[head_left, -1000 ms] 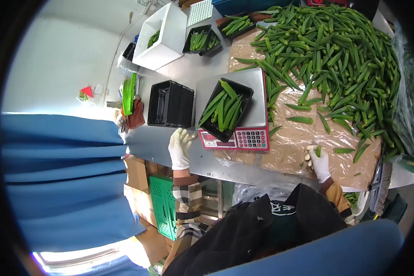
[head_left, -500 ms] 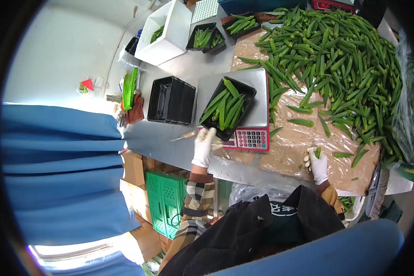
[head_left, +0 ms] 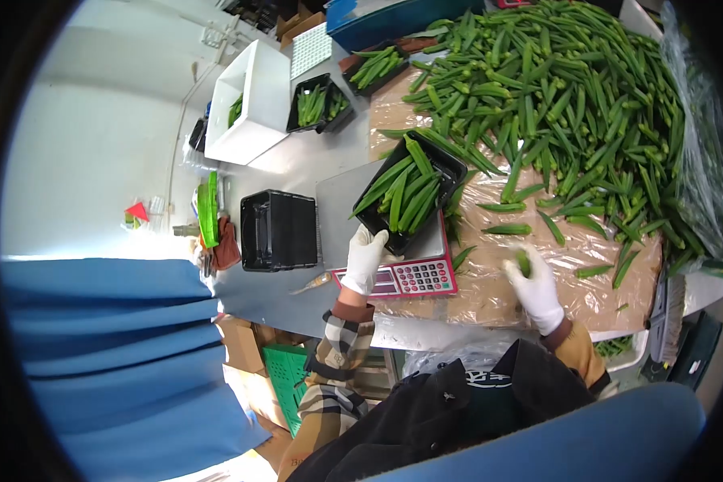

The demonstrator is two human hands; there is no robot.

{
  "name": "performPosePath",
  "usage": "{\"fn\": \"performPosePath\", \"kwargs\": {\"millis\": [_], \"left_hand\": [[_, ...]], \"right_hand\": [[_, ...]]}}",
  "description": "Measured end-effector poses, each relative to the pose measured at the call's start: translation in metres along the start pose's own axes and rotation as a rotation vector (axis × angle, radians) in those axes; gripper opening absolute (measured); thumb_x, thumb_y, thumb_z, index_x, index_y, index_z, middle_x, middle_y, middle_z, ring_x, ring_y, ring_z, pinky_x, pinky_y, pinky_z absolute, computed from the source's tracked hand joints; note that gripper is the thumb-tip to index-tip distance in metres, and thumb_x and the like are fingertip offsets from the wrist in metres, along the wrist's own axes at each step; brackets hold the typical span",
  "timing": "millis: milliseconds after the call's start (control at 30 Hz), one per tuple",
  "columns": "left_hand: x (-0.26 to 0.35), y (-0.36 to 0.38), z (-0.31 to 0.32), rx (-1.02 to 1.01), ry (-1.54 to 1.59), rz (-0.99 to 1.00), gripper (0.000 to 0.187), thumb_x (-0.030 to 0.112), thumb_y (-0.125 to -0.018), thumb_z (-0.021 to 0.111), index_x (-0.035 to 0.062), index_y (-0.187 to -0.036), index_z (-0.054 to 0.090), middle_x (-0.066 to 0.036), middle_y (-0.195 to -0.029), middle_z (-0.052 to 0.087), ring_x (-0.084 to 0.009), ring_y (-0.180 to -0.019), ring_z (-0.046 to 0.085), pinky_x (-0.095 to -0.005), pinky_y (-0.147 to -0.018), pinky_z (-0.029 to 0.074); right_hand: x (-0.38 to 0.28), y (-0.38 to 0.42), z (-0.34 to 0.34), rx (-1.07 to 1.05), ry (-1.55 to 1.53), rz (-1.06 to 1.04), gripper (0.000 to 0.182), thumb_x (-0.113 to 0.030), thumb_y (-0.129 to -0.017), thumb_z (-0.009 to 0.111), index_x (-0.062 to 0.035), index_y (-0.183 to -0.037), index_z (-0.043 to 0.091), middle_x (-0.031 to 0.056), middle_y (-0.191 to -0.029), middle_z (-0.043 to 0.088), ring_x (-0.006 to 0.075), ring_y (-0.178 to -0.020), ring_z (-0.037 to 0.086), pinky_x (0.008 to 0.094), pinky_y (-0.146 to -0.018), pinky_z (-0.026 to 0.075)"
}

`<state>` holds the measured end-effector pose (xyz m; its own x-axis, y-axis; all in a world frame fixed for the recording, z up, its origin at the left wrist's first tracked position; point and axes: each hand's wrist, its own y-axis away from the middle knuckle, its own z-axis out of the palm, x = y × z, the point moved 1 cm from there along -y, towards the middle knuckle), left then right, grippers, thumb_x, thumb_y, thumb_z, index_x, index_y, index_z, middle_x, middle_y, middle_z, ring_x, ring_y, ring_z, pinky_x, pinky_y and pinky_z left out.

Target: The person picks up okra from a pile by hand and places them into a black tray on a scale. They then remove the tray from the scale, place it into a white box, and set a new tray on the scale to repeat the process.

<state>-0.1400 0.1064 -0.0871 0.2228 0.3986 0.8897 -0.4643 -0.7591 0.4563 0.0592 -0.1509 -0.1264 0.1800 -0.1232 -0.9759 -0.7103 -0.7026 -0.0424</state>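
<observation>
My left hand (head_left: 365, 262), in a white glove, is closed on the near edge of a black plastic tray (head_left: 446, 165). Several green okra pods (head_left: 410, 193) lie in that tray, which sits askew over the steel plate of a red-edged weighing scale (head_left: 426, 278). To the right of the scale, my gloved right hand (head_left: 537, 293) is above the plastic-covered cardboard, its fingers closed around an okra pod (head_left: 524, 263). A few loose pods lie around that hand, one okra pod (head_left: 593, 271) on its right.
A big okra heap (head_left: 554, 96) covers the back right. Stacked black trays (head_left: 278, 230) stand left of the scale, with a wooden-handled tool (head_left: 313, 283) near them. Behind are a white foam box (head_left: 253, 104) and a filled black tray (head_left: 317, 104). A brush (head_left: 668, 317) is at far right.
My right hand has moved up and left with the okra pod, toward the scale. The tray has shifted toward the scale's right side, my left hand still on its edge. The view has turned slightly.
</observation>
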Motion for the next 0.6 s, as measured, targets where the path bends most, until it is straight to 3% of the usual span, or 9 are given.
{"fn": "performPosePath", "kwargs": {"millis": [67, 133, 200, 233, 367, 467, 500, 533, 600], "left_hand": [[-0.009, 0.007, 0.007, -0.022, 0.013, 0.052, 0.034, -0.003, -0.096, 0.047, -0.0019, -0.13, 0.046, -0.015, -0.109, 0.066, -0.0222, -0.078, 0.072, -0.0333, -0.056, 0.064], [-0.01, 0.014, 0.012, -0.041, -0.025, 0.029, 0.036, -0.004, -0.096, 0.046, -0.0015, -0.132, 0.045, -0.015, -0.112, 0.066, -0.0219, -0.081, 0.072, -0.0327, -0.057, 0.064], [-0.008, 0.021, 0.01, -0.049, -0.067, 0.014, 0.038, -0.005, -0.096, 0.045, -0.0011, -0.134, 0.043, -0.014, -0.115, 0.065, -0.0216, -0.084, 0.072, -0.032, -0.057, 0.065], [-0.008, 0.021, 0.007, -0.045, -0.135, 0.058, 0.037, -0.004, -0.097, 0.045, -0.0013, -0.133, 0.045, -0.014, -0.114, 0.066, -0.0227, -0.084, 0.072, -0.0342, -0.059, 0.065], [0.012, 0.011, -0.009, -0.037, 0.009, -0.056, 0.033, -0.001, -0.097, 0.047, -0.0008, -0.129, 0.052, -0.015, -0.112, 0.066, -0.0263, -0.083, 0.071, -0.0402, -0.061, 0.064], [0.044, -0.033, -0.019, -0.056, -0.023, -0.044, 0.033, 0.001, -0.096, 0.048, -0.0002, -0.129, 0.055, -0.014, -0.119, 0.065, -0.0269, -0.099, 0.068, -0.0455, -0.073, 0.062], [0.054, -0.052, -0.016, -0.013, -0.035, 0.016, 0.033, 0.002, -0.095, 0.049, -0.0002, -0.127, 0.055, -0.014, -0.119, 0.064, -0.0286, -0.099, 0.067, -0.0495, -0.071, 0.062], [0.06, -0.08, -0.016, 0.0, -0.013, 0.058, 0.033, 0.001, -0.093, 0.05, -0.0004, -0.126, 0.056, -0.014, -0.116, 0.064, -0.0293, -0.098, 0.067, -0.0493, -0.07, 0.062], [0.073, -0.139, -0.014, 0.095, 0.048, 0.069, 0.021, -0.001, -0.092, 0.053, -0.0062, -0.111, 0.06, -0.017, -0.1, 0.067, -0.0289, -0.079, 0.068, -0.0433, -0.062, 0.06]], "right_hand": [[-0.064, -0.034, 0.013, -0.209, 0.097, -0.147, 0.038, -0.014, -0.087, 0.07, -0.0069, -0.123, 0.06, 0.0108, -0.106, 0.064, 0.0272, -0.099, 0.065, 0.0366, -0.086, 0.052], [-0.09, -0.063, 0.039, -0.269, 0.279, -0.536, 0.046, -0.02, -0.084, 0.07, -0.0079, -0.127, 0.057, 0.0137, -0.113, 0.061, 0.0318, -0.113, 0.058, 0.0424, -0.1, 0.045], [-0.107, -0.082, 0.056, -0.301, 0.366, -0.702, 0.049, -0.022, -0.084, 0.069, -0.0074, -0.129, 0.055, 0.0132, -0.123, 0.059, 0.0308, -0.121, 0.053, 0.0449, -0.106, 0.04], [-0.104, -0.083, 0.061, -0.229, 0.389, -0.723, 0.048, -0.017, -0.082, 0.069, -0.006, -0.126, 0.057, 0.014, -0.122, 0.06, 0.0324, -0.117, 0.056, 0.045, -0.105, 0.041], [-0.068, -0.071, 0.033, -0.027, 0.277, -0.527, 0.043, -0.01, -0.08, 0.068, -0.0046, -0.122, 0.059, 0.0149, -0.119, 0.061, 0.0346, -0.112, 0.057, 0.0443, -0.098, 0.045], [0.001, -0.032, 0.01, 0.027, 0.371, -0.347, 0.04, -0.007, -0.079, 0.067, -0.005, -0.119, 0.06, 0.0131, -0.111, 0.061, 0.0344, -0.102, 0.058, 0.0448, -0.088, 0.047], [0.018, -0.016, 0.006, -0.012, 0.436, -0.32, 0.04, -0.006, -0.079, 0.067, -0.0054, -0.118, 0.061, 0.0122, -0.109, 0.061, 0.0338, -0.099, 0.057, 0.0448, -0.087, 0.047], [0.032, 0.0, 0.004, -0.053, 0.502, -0.29, 0.039, -0.006, -0.079, 0.066, -0.0058, -0.117, 0.061, 0.0113, -0.107, 0.061, 0.0332, -0.097, 0.057, 0.0449, -0.086, 0.046], [0.059, 0.025, 0.005, -0.138, 0.542, -0.258, 0.037, -0.006, -0.078, 0.066, -0.007, -0.115, 0.062, 0.0102, -0.108, 0.061, 0.0318, -0.097, 0.057, 0.0441, -0.085, 0.046]]}}
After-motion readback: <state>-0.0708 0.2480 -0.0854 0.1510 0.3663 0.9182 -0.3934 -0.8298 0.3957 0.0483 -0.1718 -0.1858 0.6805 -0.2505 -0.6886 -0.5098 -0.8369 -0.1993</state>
